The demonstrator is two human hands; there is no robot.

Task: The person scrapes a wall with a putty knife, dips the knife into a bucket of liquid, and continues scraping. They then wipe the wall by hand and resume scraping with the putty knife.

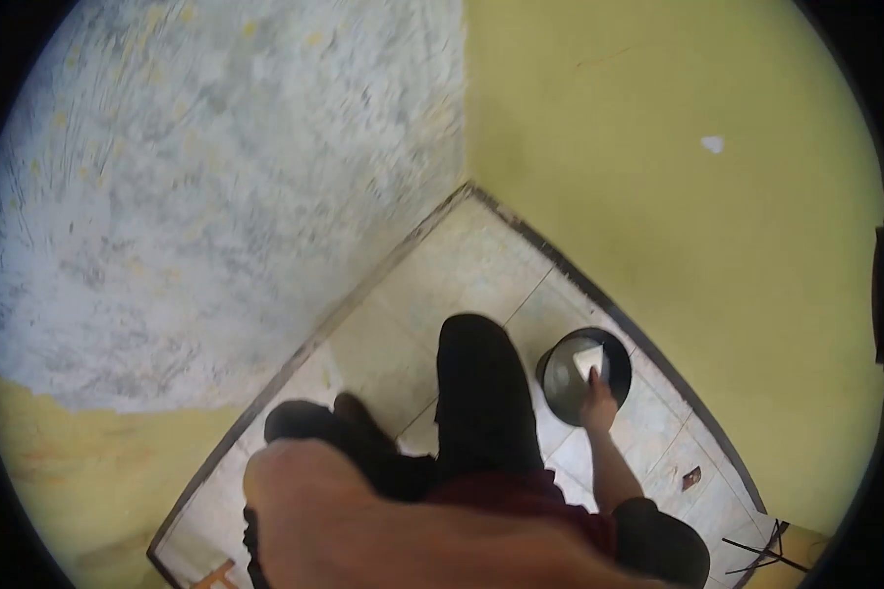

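My right hand (599, 404) reaches down into a round black bucket (616, 353) on the floor. It is closed on a flat white scraper (587, 361), with a finger laid along it. Greyish-white material (563, 388) shows inside the bucket. A large bare left forearm (363, 515) crosses the bottom of the head view, close to the camera and blurred. My left hand itself does not show. Between the arms are my bent legs in dark trousers (481, 393).
A rough white coating (216, 196) covers most of the left wall; the right wall (658, 216) is yellow-green with a small white spot (712, 144). Dark skirting (560, 257) edges the tiled floor (422, 265). A small brown scrap (691, 478) lies right of my arm.
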